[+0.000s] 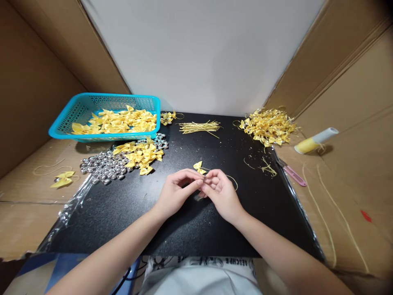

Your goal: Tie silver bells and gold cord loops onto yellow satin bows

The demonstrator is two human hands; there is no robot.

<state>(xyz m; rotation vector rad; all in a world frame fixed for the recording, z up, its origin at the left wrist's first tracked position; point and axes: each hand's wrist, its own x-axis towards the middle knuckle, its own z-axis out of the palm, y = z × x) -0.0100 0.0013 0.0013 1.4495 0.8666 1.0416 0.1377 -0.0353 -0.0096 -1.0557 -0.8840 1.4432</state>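
My left hand [176,192] and my right hand [219,192] meet over the middle of the black mat [123,213], fingers pinched together. Between the fingertips sticks up a small yellow ribbon bow [198,166]. A thin gold cord loop [233,182] trails from my right hand onto the mat. Both hands are closed on the bow and its cord; whether a bell is held there is hidden by the fingers.
A turquoise basket [80,108] of yellow bows stands at the back left. Silver bells [104,166] and loose bows [143,153] lie before it. Cut gold cords [199,127], a finished-bow pile [270,127], pink snips [293,174], a yellow spool [315,141]. Cardboard walls enclose both sides.
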